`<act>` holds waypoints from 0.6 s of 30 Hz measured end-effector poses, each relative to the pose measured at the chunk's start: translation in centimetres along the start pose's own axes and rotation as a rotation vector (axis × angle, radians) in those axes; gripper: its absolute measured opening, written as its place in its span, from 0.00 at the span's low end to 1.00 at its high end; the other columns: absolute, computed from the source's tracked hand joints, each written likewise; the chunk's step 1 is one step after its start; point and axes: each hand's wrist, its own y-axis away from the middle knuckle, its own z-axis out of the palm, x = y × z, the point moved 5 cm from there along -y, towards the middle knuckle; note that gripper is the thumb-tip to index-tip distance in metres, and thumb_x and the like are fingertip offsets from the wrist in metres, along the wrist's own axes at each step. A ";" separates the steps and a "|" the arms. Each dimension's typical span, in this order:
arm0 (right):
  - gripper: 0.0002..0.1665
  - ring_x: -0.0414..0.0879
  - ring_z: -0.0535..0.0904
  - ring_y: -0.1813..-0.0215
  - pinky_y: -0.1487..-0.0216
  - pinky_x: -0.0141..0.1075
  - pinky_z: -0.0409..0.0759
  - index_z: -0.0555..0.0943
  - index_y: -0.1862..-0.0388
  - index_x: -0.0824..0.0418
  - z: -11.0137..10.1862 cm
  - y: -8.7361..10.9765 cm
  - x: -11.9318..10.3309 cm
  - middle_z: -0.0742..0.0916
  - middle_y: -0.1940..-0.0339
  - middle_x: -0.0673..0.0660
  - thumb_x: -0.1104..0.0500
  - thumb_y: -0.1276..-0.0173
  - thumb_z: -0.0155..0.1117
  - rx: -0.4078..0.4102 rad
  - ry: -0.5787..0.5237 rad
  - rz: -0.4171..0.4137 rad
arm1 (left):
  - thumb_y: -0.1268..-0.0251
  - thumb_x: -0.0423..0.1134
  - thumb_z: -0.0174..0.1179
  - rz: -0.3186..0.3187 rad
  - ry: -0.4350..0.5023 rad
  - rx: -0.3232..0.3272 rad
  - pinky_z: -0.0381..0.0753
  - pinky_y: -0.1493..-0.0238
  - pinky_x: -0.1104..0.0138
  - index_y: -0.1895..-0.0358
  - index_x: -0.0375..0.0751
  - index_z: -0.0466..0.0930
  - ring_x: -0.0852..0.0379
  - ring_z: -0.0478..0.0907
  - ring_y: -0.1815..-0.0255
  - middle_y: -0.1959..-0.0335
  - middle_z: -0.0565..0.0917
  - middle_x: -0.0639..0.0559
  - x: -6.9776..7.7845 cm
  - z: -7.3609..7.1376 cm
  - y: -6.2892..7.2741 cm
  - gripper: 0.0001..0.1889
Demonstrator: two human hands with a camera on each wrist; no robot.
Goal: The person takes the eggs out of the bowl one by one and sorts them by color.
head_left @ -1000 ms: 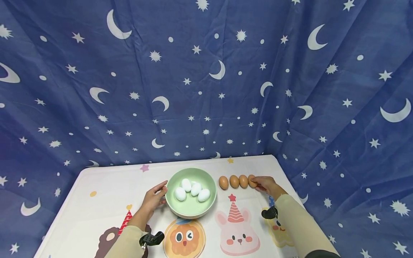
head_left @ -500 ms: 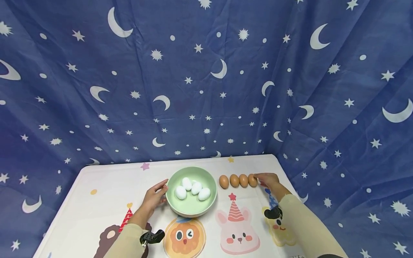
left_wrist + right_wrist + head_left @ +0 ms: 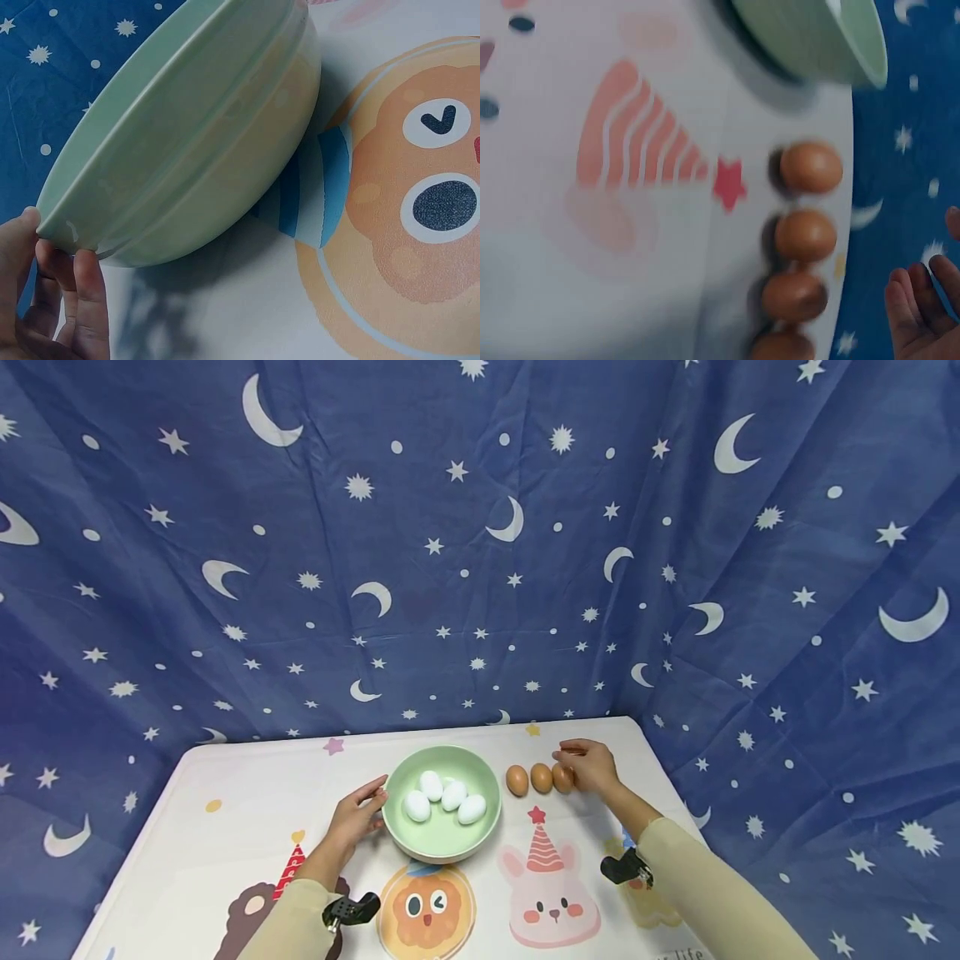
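Observation:
A pale green bowl [image 3: 442, 841] stands on the table with several white eggs [image 3: 453, 796] inside. At its left rim, my left hand [image 3: 351, 823] grips it; the left wrist view shows thumb and fingers pinching the edge of the bowl [image 3: 202, 150]. Right of the bowl, several brown eggs lie in a row, the leftmost brown egg [image 3: 517, 781] nearest the bowl. My right hand [image 3: 590, 767] is over the right end of this row, covering the last egg in the head view. In the right wrist view the whole row of brown eggs [image 3: 795, 296] lies apart from the right hand [image 3: 922, 319], which holds nothing.
A white tablecloth [image 3: 247, 797] with cartoon prints covers the table. Behind it and along the right side hangs a blue curtain [image 3: 450, 610] with moons and stars. A black wrist camera [image 3: 351, 911] sits on the left sleeve, another wrist camera [image 3: 627, 867] on the right.
My right hand has left the rightmost brown egg, risen and moved left over the row. The left hand stays on the bowl, which has not moved on the table.

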 end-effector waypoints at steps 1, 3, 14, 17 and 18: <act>0.21 0.53 0.84 0.53 0.56 0.33 0.81 0.85 0.50 0.67 0.6 0.3 -0.7 0.89 0.56 0.61 0.57 0.38 0.72 -0.012 0.001 -0.023 | 0.28 0.39 0.59 0.002 0.001 0.000 0.84 0.66 0.72 0.30 0.42 0.71 0.66 0.73 0.61 0.43 0.72 0.43 0.0 0.0 0.0 0.25; 0.21 0.52 0.85 0.54 0.56 0.33 0.82 0.85 0.50 0.66 1.8 1.0 -1.8 0.89 0.57 0.60 0.57 0.39 0.73 -0.045 -0.015 -0.057 | 0.28 0.39 0.59 0.003 0.006 0.000 0.84 0.66 0.72 0.30 0.42 0.71 0.66 0.73 0.61 0.43 0.72 0.44 0.0 0.0 0.0 0.25; 0.24 0.51 0.86 0.55 0.58 0.35 0.86 0.85 0.49 0.65 7.8 3.7 -5.7 0.89 0.56 0.59 0.59 0.44 0.77 -0.236 -0.005 -0.260 | 0.29 0.39 0.59 0.002 0.020 0.012 0.84 0.67 0.73 0.31 0.42 0.71 0.67 0.74 0.62 0.45 0.73 0.45 -0.2 0.1 0.0 0.25; 0.25 0.52 0.85 0.53 0.53 0.37 0.86 0.84 0.47 0.66 9.1 4.3 -6.2 0.88 0.53 0.60 0.59 0.43 0.77 -0.305 0.014 -0.332 | 0.29 0.38 0.59 0.004 0.021 0.009 0.84 0.67 0.73 0.31 0.42 0.71 0.67 0.73 0.61 0.44 0.73 0.45 -0.3 0.1 0.0 0.25; 0.25 0.52 0.85 0.53 0.52 0.37 0.85 0.84 0.46 0.66 9.5 4.4 -6.4 0.88 0.52 0.60 0.59 0.43 0.76 -0.329 0.019 -0.353 | 0.29 0.38 0.59 0.005 0.023 0.007 0.84 0.67 0.73 0.31 0.42 0.71 0.67 0.73 0.61 0.44 0.73 0.44 -0.3 0.1 0.0 0.25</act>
